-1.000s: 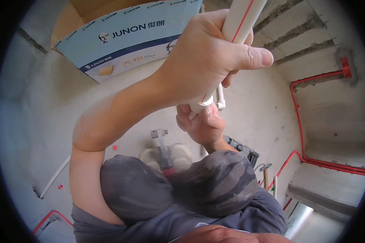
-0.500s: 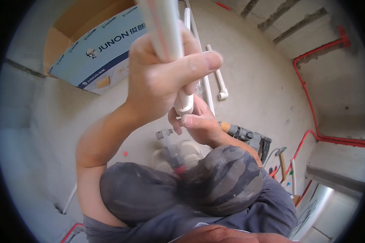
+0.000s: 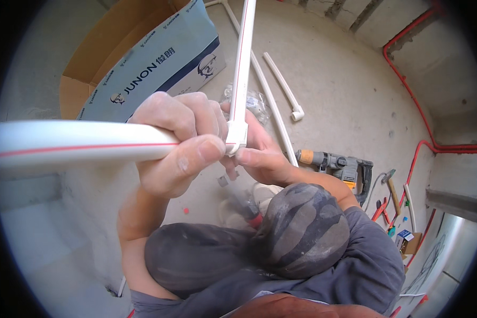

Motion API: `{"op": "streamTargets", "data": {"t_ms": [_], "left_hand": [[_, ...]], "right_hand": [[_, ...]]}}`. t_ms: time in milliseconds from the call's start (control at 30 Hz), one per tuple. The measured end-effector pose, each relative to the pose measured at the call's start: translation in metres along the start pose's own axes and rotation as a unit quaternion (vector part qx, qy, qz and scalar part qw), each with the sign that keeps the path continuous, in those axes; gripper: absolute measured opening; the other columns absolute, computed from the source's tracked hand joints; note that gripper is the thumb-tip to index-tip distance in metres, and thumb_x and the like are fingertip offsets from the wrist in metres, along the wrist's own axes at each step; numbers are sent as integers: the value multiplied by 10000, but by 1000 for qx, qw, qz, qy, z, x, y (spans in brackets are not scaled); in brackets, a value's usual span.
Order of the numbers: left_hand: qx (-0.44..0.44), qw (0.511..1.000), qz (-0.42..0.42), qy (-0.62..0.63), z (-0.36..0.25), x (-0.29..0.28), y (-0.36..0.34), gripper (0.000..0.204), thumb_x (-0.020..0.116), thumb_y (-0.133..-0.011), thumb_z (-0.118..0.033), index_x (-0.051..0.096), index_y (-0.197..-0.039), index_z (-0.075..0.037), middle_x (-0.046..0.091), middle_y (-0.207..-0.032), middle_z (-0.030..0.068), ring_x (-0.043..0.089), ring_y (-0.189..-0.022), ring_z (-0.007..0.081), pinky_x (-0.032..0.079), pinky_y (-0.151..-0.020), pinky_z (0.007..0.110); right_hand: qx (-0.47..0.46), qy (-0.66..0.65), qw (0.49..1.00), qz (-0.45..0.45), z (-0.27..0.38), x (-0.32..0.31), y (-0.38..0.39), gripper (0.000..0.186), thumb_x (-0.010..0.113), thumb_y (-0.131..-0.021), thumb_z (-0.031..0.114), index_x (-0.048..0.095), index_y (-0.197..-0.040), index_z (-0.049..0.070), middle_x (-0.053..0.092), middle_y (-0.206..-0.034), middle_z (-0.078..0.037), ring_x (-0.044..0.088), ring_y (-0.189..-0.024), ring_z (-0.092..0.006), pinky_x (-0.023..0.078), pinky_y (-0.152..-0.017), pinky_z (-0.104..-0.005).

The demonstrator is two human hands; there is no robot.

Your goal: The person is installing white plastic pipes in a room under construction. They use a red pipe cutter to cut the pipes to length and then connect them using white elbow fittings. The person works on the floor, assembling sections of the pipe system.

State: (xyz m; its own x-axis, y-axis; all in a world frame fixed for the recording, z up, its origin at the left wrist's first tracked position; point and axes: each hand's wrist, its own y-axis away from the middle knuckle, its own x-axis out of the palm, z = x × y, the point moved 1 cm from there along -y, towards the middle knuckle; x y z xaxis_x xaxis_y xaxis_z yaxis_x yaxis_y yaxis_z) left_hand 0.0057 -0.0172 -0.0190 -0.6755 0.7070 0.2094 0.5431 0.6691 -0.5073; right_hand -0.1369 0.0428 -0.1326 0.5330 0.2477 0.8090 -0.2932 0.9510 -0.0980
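I have my left grip [image 3: 181, 143] clenched round a long white plastic pipe with a thin red stripe [image 3: 79, 142], which runs leftward out of it to the edge of my view. My right grip [image 3: 266, 156] grasps a white plastic elbow fitting [image 3: 237, 135], right beside the left grip's thumb. A second red-striped white pipe [image 3: 243, 58] stretches away beyond both grips from that fitting, so the two pipes meet there at a corner. How deep the first pipe sits in the socket I cannot tell from here.

Past the left grip I see an open cardboard box with light-blue printed sides [image 3: 159, 63]. Just beyond the right grip, a crumpled clear plastic bag [image 3: 257, 106] lies on the grey concrete floor [image 3: 334, 95], beside a bare long white pipe [image 3: 271, 100] and, farther right, a short white pipe with an elbow end [image 3: 282, 85]. Right of the right grip lies a grey-and-black power drill with an orange front [image 3: 347, 170]; farther right are a wooden-handled hammer [image 3: 394, 197] and red-handled pliers [image 3: 379, 210].
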Motion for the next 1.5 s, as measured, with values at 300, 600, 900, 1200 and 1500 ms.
{"op": "streamTargets", "data": {"t_ms": [300,600,900,1200,1500], "left_hand": [[-20,999,-24,22,4,7,-7,198,643,-835,-45,450,-793,-59,509,-719,84,504,-610,189,457,-629,350],[-51,998,-41,-14,0,-7,-3,135,731,-767,-30,599,-740,-17,628,-700,79,606,-649,180,469,-595,301],[-26,967,-254,19,-50,-73,45,169,821,-740,-36,690,-817,38,712,-815,169,701,-806,250,541,-741,322],[-132,907,-305,259,2,-80,63,118,736,-825,30,640,-885,65,691,-879,229,728,-882,374,634,-781,493],[-46,948,-171,265,89,-70,43,240,646,-873,31,645,-1112,11,685,-1211,279,663,-1188,398,530,-1071,556]], "right_hand": [[29,74,996,-26,1,-10,-3,1028,838,-834,258,161,-1583,63,546,-1219,-98,636,-847,-189,554,-612,-318],[-35,41,998,35,-19,-62,6,504,540,-1052,371,483,-1460,81,576,-1379,-79,562,-1138,-247,421,-916,-438],[-134,93,987,-2,61,-115,-8,843,745,-924,95,262,-1614,123,520,-1170,-68,500,-935,-172,446,-819,-295],[-188,215,958,-11,81,-129,-7,762,753,-923,135,345,-1566,98,548,-1403,-109,572,-1139,-209,486,-864,-313],[-149,-62,986,-32,44,-154,-16,765,771,-916,333,424,-1528,34,562,-1453,-151,441,-1411,-278,291,-1225,-473]]}}
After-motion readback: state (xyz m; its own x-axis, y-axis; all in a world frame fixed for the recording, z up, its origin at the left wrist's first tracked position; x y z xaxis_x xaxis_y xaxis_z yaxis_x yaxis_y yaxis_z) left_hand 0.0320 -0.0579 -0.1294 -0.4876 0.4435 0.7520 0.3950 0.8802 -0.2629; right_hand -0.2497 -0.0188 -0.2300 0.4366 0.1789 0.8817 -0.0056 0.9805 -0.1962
